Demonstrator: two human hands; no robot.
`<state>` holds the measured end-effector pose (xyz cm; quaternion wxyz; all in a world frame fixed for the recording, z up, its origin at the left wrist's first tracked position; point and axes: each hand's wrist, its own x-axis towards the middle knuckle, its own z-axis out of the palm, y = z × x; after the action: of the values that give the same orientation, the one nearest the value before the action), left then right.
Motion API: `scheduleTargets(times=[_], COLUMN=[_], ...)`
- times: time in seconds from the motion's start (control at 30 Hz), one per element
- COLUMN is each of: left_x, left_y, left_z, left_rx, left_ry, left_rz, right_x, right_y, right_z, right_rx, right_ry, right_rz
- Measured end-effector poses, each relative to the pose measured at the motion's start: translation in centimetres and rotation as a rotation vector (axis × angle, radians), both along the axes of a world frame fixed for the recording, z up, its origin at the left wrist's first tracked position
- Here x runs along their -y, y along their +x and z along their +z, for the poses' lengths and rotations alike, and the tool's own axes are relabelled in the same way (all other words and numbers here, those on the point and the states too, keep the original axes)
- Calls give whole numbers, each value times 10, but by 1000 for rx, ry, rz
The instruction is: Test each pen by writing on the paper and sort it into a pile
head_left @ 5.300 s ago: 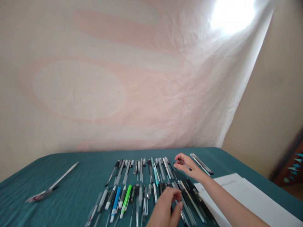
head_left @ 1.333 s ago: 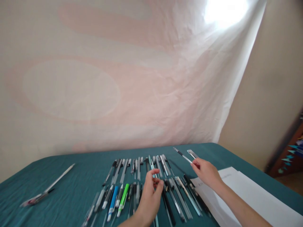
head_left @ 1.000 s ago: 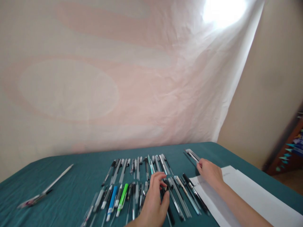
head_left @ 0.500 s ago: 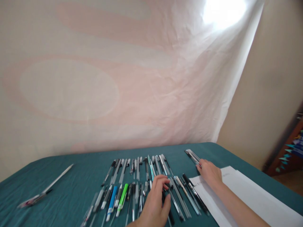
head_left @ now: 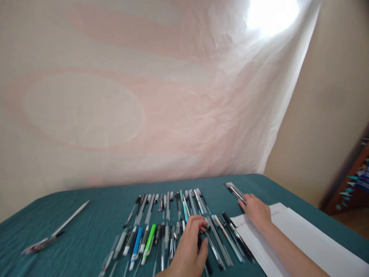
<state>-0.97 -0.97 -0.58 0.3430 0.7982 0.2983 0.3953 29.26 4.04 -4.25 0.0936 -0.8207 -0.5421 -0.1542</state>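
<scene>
Left hand [head_left: 188, 246] pinches narrowly on a black pen [head_left: 206, 263] in the near row. Right hand [head_left: 256, 209] lies loose, fingertips touching a small bundle of pens [head_left: 233, 188] set apart. Most pens lie in the two rows [head_left: 168, 204], unsorted by the look of it.

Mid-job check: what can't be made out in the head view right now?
Head view:
What the left hand grips: its curled fingers cover the front-row pens beneath.
Whether the right hand holds the small pen bundle: it covers the near ends.
Writing on the white paper: too faint.
Nearest pen ends: cut by the bottom edge.
The shelf, far right: blurred.
</scene>
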Motion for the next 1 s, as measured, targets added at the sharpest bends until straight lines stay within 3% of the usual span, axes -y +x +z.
scheduleTargets(times=[0.2, 0.33, 0.43, 0.7, 1.0], left_x=[-3, -7, -11, -13, -13], left_y=[-1, -7, -11, -11, -11], left_z=[7, 12, 13, 9, 1], left_rx=[-156, -320, -377, -459, -460], left_ry=[43, 84, 133, 148, 188], left_rz=[25, 56, 79, 64, 65], right_x=[1, -11, -29, -71, -72], right_y=[-17, -49, -73, -104, -113], right_z=[20, 32, 35, 29, 23], right_rx=[-191, -386, -415, -416, -416], right_ry=[64, -38, -93, -134, -154], right_rz=[131, 323, 395, 390, 339])
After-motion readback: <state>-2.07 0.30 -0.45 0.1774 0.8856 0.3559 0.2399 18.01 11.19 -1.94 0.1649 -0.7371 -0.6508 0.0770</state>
